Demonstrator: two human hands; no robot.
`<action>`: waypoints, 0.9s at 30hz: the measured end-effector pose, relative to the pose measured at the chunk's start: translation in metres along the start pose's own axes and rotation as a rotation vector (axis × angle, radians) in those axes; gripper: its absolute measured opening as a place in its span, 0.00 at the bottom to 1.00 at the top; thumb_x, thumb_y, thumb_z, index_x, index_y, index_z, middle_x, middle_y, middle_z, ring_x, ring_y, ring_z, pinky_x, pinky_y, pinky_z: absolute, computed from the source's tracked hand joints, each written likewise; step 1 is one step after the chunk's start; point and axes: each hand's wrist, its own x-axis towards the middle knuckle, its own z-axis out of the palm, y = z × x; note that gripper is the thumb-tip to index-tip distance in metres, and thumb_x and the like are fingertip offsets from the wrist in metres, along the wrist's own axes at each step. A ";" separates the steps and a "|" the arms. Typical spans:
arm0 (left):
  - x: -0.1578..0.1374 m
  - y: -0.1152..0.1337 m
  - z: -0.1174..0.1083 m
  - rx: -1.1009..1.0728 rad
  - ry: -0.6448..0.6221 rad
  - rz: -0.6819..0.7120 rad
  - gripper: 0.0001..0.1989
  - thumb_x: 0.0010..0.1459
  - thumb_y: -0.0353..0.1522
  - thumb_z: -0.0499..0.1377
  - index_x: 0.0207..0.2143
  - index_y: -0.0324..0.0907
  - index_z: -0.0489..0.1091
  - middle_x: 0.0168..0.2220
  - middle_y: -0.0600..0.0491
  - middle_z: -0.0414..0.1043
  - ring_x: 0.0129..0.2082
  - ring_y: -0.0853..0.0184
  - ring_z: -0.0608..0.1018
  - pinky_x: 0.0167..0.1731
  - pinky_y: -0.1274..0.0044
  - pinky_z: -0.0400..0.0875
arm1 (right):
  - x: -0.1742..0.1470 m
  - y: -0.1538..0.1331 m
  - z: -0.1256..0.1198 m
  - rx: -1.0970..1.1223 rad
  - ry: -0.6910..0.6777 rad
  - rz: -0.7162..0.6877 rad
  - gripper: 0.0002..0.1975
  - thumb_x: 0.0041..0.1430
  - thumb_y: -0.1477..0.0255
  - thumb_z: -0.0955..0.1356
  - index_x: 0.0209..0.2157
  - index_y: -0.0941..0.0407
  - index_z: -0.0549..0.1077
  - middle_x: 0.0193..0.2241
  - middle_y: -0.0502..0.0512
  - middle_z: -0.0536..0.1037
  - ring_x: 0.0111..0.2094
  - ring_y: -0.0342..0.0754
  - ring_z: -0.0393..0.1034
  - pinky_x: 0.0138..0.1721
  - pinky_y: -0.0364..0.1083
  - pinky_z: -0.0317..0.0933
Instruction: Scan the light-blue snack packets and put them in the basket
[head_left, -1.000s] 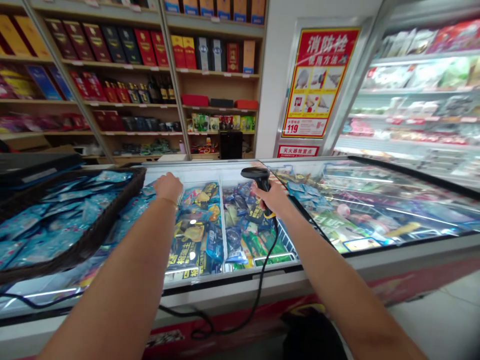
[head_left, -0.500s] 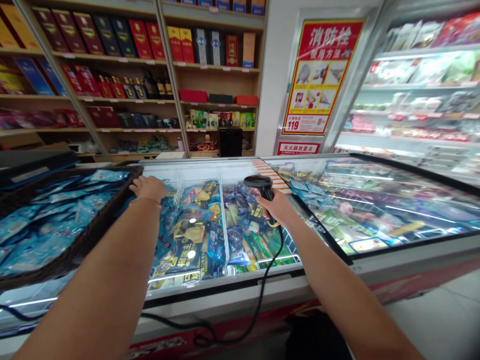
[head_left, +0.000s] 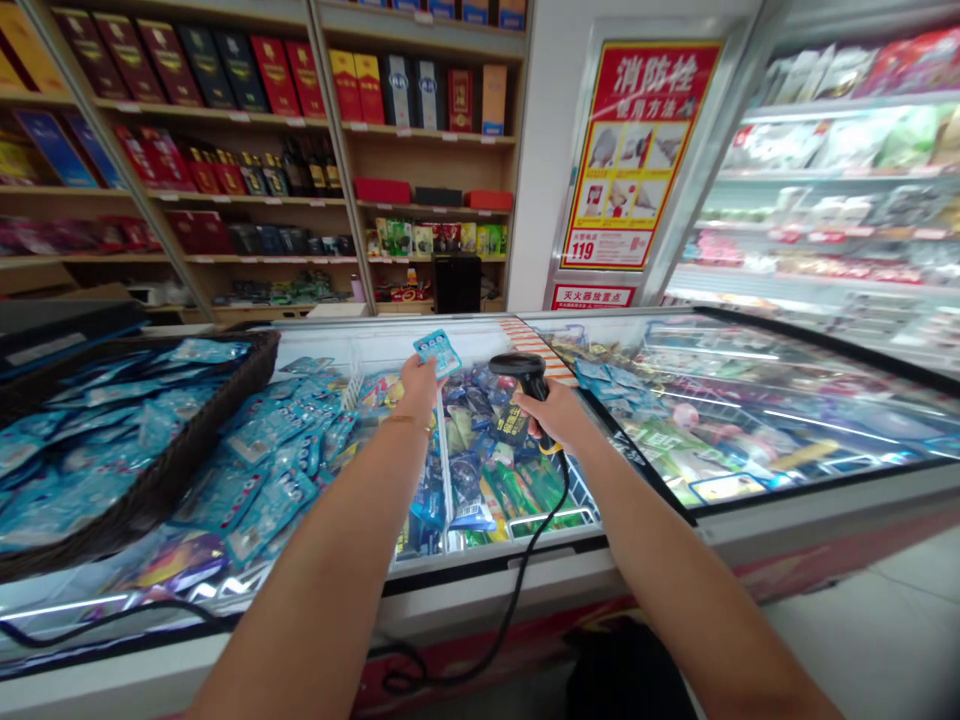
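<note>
My left hand (head_left: 418, 382) grips a small blue packet (head_left: 437, 353) by its lower left edge, held up over the middle of the freezer. Facing it from the right, my right hand (head_left: 555, 412) is wrapped round the handle of a black barcode scanner (head_left: 519, 367), its head turned toward the packet with a gap between them. A black cord (head_left: 526, 560) runs down from the scanner handle. Left of my left arm, a pile of similar blue packets (head_left: 281, 440) lies on the freezer, and a dark woven basket (head_left: 225, 430) beside it holds many more.
A chest freezer (head_left: 480, 575) with a glass top and bagged frozen goods spans the front. An orange-striped strip (head_left: 529, 340) lies near its middle. Behind stand wooden shelves (head_left: 435, 145) of boxes and bottles, a red wall poster (head_left: 641, 155) and a lit display fridge (head_left: 840, 180).
My left hand has moved right from beside the basket and now holds up a blue packet near the scanner. The loose packet pile has come into view. My right hand stays nearly still.
</note>
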 end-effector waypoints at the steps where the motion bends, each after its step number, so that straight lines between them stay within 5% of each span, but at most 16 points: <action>1: -0.007 -0.005 0.006 -0.023 -0.026 -0.038 0.06 0.52 0.29 0.65 0.33 0.43 0.72 0.27 0.52 0.76 0.32 0.60 0.83 0.36 0.65 0.81 | 0.000 -0.001 -0.001 -0.007 -0.004 -0.001 0.11 0.60 0.71 0.73 0.32 0.54 0.67 0.18 0.44 0.72 0.14 0.42 0.66 0.17 0.40 0.60; 5: -0.020 -0.007 0.010 -0.082 -0.113 -0.144 0.06 0.52 0.28 0.65 0.34 0.44 0.74 0.29 0.53 0.79 0.36 0.60 0.84 0.38 0.67 0.81 | -0.002 -0.003 0.000 -0.043 -0.002 0.014 0.11 0.60 0.72 0.75 0.33 0.55 0.68 0.18 0.45 0.73 0.14 0.42 0.68 0.17 0.39 0.60; 27: -0.023 -0.011 -0.003 -0.143 -0.263 -0.105 0.11 0.51 0.31 0.68 0.39 0.42 0.76 0.33 0.52 0.81 0.40 0.59 0.84 0.44 0.65 0.81 | -0.011 -0.007 0.003 -0.112 -0.076 0.002 0.09 0.61 0.75 0.74 0.31 0.55 0.69 0.15 0.43 0.69 0.13 0.41 0.65 0.17 0.39 0.58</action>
